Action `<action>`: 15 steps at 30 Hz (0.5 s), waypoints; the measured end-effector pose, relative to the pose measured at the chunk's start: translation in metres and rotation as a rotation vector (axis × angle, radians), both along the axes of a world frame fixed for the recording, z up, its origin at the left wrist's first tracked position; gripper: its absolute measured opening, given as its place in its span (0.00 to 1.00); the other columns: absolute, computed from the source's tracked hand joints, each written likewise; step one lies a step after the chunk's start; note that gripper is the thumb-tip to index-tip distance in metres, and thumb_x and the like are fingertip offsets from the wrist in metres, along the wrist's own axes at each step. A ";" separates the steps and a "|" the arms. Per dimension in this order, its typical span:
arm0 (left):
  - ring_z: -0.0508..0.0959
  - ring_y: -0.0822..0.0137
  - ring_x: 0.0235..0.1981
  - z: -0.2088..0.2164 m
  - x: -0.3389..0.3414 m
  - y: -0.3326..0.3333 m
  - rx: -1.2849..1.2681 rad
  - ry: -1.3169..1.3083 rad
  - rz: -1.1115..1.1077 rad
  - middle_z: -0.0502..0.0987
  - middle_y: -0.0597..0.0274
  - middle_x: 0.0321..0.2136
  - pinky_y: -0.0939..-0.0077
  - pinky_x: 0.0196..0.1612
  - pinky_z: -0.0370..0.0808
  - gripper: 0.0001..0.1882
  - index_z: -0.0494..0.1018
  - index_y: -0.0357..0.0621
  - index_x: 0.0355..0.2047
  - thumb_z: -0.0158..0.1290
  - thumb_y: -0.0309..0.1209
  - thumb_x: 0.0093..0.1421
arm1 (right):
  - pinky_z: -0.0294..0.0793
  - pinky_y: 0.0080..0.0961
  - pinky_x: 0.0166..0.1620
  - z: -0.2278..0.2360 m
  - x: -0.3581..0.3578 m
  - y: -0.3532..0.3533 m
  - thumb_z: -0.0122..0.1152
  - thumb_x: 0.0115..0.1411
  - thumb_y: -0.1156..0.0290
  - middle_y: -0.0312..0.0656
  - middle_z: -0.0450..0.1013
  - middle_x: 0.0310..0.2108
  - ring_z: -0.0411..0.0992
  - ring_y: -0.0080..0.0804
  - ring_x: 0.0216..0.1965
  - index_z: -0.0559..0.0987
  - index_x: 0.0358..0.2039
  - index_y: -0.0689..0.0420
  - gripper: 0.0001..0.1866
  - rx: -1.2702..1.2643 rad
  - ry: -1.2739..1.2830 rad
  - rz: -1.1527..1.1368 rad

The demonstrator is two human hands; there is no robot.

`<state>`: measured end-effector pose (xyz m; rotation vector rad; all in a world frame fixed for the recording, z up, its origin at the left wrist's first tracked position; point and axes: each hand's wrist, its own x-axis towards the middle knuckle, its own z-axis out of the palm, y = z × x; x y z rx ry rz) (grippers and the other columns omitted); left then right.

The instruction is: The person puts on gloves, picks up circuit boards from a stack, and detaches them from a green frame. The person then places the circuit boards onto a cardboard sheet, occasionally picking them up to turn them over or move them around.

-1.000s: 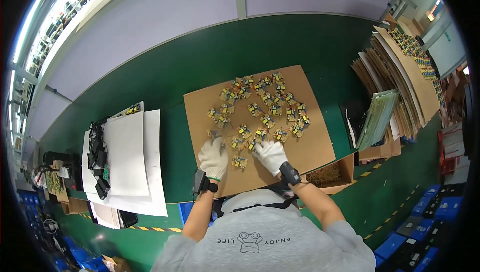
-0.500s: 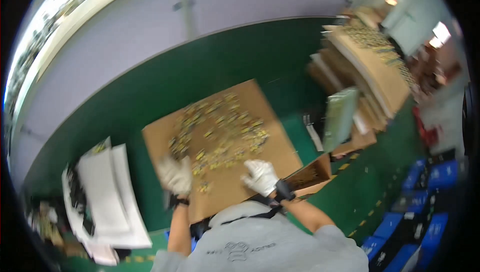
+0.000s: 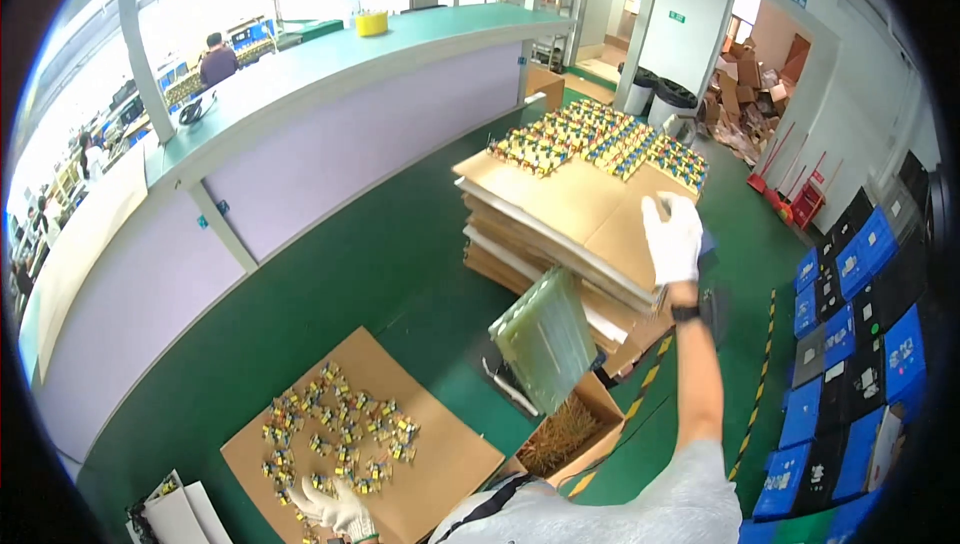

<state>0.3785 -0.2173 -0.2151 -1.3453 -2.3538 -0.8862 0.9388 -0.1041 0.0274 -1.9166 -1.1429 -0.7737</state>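
Observation:
White gloves cover both of my hands. My left hand (image 3: pixel 335 511) is low over the near edge of a flat cardboard sheet (image 3: pixel 440 449) on the floor, its fingers spread beside scattered small yellow-and-blue electronic parts (image 3: pixel 345 459). Further right, my raised right hand (image 3: pixel 673 239) is at the right side of a stack of cardboard sheets (image 3: pixel 570 209), thumb apart from the fingers and nothing visible in it. Rows of similar yellow parts (image 3: pixel 610 139) cover the far portion of the stack's top.
A greenish translucent panel (image 3: pixel 548 339) leans against the stack, above an open cardboard box (image 3: pixel 605 409) of brownish thin pieces. Blue and black crates (image 3: pixel 845 344) line the right side. A long counter (image 3: pixel 440 39) runs along the left. White sheets (image 3: pixel 180 519) lie at lower left.
The view has swung right and upward. My right hand has left the floor cardboard and risen to the stack. My left hand stays by the scattered parts.

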 end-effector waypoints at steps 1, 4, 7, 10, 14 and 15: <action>0.62 0.46 0.59 0.004 0.011 -0.001 -0.003 -0.003 0.009 0.59 0.43 0.60 0.57 0.58 0.66 0.31 0.66 0.39 0.53 0.61 0.28 0.48 | 0.73 0.33 0.42 0.008 0.028 0.023 0.64 0.56 0.59 0.49 0.75 0.34 0.74 0.44 0.37 0.77 0.38 0.65 0.20 -0.075 0.140 0.046; 0.69 0.39 0.51 0.023 0.034 -0.005 -0.050 0.104 -0.057 0.70 0.34 0.48 0.53 0.55 0.66 0.22 0.72 0.35 0.47 0.57 0.39 0.58 | 0.73 0.31 0.40 0.017 0.088 0.094 0.67 0.47 0.44 0.50 0.77 0.32 0.76 0.39 0.34 0.78 0.33 0.65 0.32 -0.281 0.444 0.049; 0.67 0.39 0.52 0.030 0.052 -0.008 -0.069 0.032 -0.017 0.67 0.33 0.51 0.46 0.55 0.66 0.24 0.72 0.36 0.46 0.59 0.40 0.55 | 0.70 0.37 0.51 0.005 0.110 0.144 0.62 0.39 0.28 0.59 0.75 0.42 0.73 0.42 0.49 0.71 0.45 0.76 0.56 -0.543 0.438 -0.202; 0.66 0.41 0.54 0.022 0.060 -0.012 -0.121 0.017 0.063 0.65 0.38 0.54 0.44 0.54 0.65 0.26 0.70 0.39 0.48 0.58 0.44 0.55 | 0.70 0.38 0.47 -0.012 0.113 0.184 0.61 0.42 0.34 0.54 0.76 0.41 0.74 0.42 0.44 0.75 0.40 0.67 0.43 -0.750 0.365 -0.206; 0.66 0.41 0.54 0.000 0.054 -0.015 -0.058 0.040 0.048 0.67 0.40 0.52 0.44 0.54 0.64 0.27 0.71 0.41 0.48 0.57 0.47 0.56 | 0.71 0.41 0.40 -0.013 0.140 0.213 0.59 0.46 0.44 0.47 0.77 0.38 0.75 0.42 0.37 0.79 0.35 0.56 0.27 -1.145 0.144 -0.141; 0.66 0.41 0.54 -0.005 0.053 -0.015 -0.037 0.054 0.040 0.68 0.39 0.51 0.44 0.54 0.64 0.27 0.71 0.41 0.48 0.57 0.48 0.56 | 0.71 0.41 0.39 -0.010 0.150 0.214 0.58 0.47 0.46 0.46 0.78 0.37 0.75 0.42 0.35 0.80 0.33 0.53 0.23 -1.178 0.037 -0.115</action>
